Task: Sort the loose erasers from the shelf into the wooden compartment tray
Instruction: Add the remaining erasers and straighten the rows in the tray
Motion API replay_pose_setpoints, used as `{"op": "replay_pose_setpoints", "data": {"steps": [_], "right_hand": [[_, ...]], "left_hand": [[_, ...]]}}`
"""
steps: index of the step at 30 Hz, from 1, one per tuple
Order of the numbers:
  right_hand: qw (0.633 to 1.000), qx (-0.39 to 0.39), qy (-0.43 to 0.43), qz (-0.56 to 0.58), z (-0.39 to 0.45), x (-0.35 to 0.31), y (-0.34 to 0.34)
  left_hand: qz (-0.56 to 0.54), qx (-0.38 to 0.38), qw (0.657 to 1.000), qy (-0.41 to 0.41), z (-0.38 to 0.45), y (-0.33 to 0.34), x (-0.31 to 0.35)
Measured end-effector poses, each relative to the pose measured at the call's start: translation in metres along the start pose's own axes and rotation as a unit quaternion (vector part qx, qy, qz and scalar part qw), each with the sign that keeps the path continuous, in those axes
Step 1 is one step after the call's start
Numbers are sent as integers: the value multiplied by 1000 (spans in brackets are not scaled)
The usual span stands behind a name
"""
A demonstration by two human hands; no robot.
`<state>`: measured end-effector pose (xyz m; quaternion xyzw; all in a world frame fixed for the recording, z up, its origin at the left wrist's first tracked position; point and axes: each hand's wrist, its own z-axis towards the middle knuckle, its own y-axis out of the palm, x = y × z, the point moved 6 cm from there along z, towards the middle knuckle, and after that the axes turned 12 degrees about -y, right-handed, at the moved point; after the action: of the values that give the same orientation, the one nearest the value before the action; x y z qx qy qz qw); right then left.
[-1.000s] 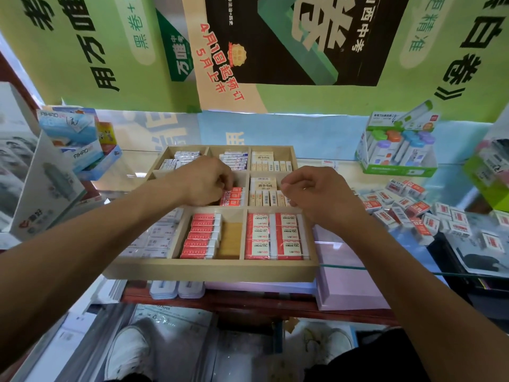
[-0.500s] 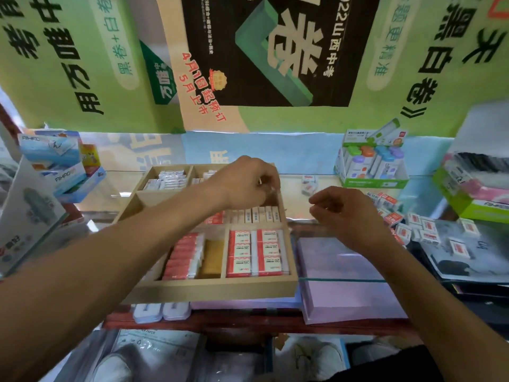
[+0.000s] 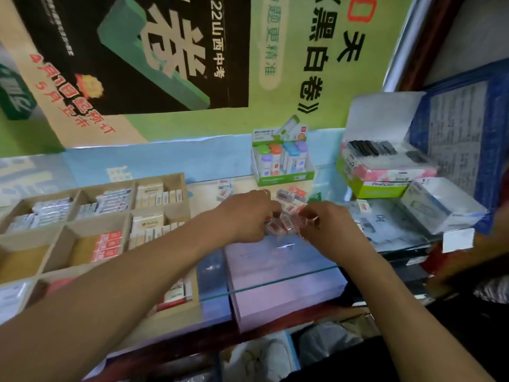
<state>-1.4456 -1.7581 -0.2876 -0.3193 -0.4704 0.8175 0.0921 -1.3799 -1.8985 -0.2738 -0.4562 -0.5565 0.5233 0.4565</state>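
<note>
Loose red-and-white erasers [image 3: 287, 196] lie in a pile on the glass shelf [image 3: 275, 277], to the right of the wooden compartment tray [image 3: 162, 177]. The tray's compartments hold rows of white, cream and red erasers. Both of my hands are at the pile. My left hand [image 3: 248, 216] curls its fingers round a few erasers [image 3: 278, 227] at the pile's near edge. My right hand [image 3: 327, 227] faces it, its fingertips curled on wrapped erasers from the other side. The picture is blurred, and the hands hide part of the pile.
A green-and-white display box of coloured correction items [image 3: 281, 164] stands behind the pile. Open stationery boxes [image 3: 385, 166] and a white box [image 3: 438, 205] crowd the right. A lilac box [image 3: 286, 288] sits under the glass. Posters cover the wall.
The view swung right. My left hand left the tray's back compartments and moved right to the loose pile. My right hand also reached in; both now close on erasers there.
</note>
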Motion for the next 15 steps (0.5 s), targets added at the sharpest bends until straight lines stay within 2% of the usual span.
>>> {"op": "replay_pose_setpoints", "data": {"steps": [5,9,12,15], "right_hand": [[1000,-14,0,7,0,6,1],[999,-39,15,5,-3,8,-3],[995,-95,10,-31,-5,1,0],[994,-91,-5,-57,-4,-5,1]], "left_hand": [[-26,9,1000,-7,10,3,3],[-62,-12,998,-21,9,6,-3],[-74,-26,996,-30,6,4,-7],[-81,-38,995,-31,3,3,-9]]}}
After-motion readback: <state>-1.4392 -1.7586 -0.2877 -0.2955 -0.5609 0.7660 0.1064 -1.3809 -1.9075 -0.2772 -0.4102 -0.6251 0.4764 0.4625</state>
